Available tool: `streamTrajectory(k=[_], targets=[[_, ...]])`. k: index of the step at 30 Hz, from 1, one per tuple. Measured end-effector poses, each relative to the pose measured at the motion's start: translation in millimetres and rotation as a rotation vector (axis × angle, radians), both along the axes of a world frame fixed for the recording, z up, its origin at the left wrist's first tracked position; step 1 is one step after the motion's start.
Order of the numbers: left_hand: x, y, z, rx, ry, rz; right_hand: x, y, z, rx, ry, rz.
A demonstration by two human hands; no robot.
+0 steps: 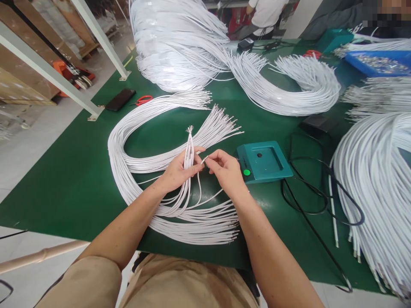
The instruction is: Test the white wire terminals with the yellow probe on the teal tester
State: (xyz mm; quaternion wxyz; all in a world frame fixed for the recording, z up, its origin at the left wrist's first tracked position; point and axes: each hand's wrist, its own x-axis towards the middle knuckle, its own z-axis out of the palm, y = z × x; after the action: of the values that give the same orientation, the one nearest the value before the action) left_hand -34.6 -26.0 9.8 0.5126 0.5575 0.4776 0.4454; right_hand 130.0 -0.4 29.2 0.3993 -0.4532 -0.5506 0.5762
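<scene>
My left hand (180,170) is closed around a small upright bunch of white wires (189,149), whose bare ends fan out above the fingers. Just to its right, my right hand (224,169) pinches the tip of a single white wire (204,159), close to the left thumb. Below both hands, a curved bundle of white wires (195,231) lies with its ends pointing right. Behind them more of these wires (160,159) curve round to the left. A teal device with a green button (263,160) sits right beside my right hand.
A tall heap of white wires (176,47) stands at the back. More bundles lie at the back right (289,98) and far right (372,179). A blue tray (356,64) holds small metal parts. A phone (120,99), red-handled scissors (144,100) and black cables (308,209) lie on the green table.
</scene>
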Motion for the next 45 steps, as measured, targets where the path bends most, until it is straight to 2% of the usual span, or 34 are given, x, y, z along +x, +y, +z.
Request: streamTrajectory(k=[5, 8, 12, 16, 20, 26, 30, 33, 35, 37, 40, 45], targets=[[-5, 0, -2.8, 0.126, 0.176, -0.002, -1, 1, 1.4, -0.437, 0.352, 0.141], [-8, 1, -3.8, 0.109, 0.159, -0.072, 0, 2, 0.8, -0.503, 0.366, 0.197], [-9, 2, -3.7, 0.01, 0.047, -0.129, 2, 5, 2.5, -0.277, 0.202, 0.084], [-7, 2, -5.1, -0.045, -0.036, -0.118, 0, 4, 0.5, -0.057, 0.047, 0.098], [-4, 2, -3.9, -0.146, -0.141, -0.11, -1, 0, -6.8, 0.177, -0.165, 0.02], [2, 1, 5.1, -0.342, -0.388, -0.052, 4, -1, -8.9, 0.72, -0.574, 0.057], [2, 3, 4.2, -0.369, -0.401, -0.028, 11, 3, -2.3, 0.964, -0.876, 0.123], [2, 4, -0.4, -0.316, -0.307, 0.025, 20, 7, 2.5, 0.998, -1.018, 0.074], [1, 5, -3.9, -0.28, -0.225, 0.057, 28, 11, 2.5, 0.946, -1.091, 0.05], [1, 5, -6.6, -0.262, -0.159, 0.07, 34, 14, 0.2, 0.892, -1.145, 0.084], [3, 5, -8.6, -0.255, -0.081, 0.078, 38, 18, -4.4, 0.865, -1.152, 0.141], [7, 5, -9.4, -0.244, 0.041, 0.078, 38, 18, -6.1, 0.892, -1.145, 0.148]])
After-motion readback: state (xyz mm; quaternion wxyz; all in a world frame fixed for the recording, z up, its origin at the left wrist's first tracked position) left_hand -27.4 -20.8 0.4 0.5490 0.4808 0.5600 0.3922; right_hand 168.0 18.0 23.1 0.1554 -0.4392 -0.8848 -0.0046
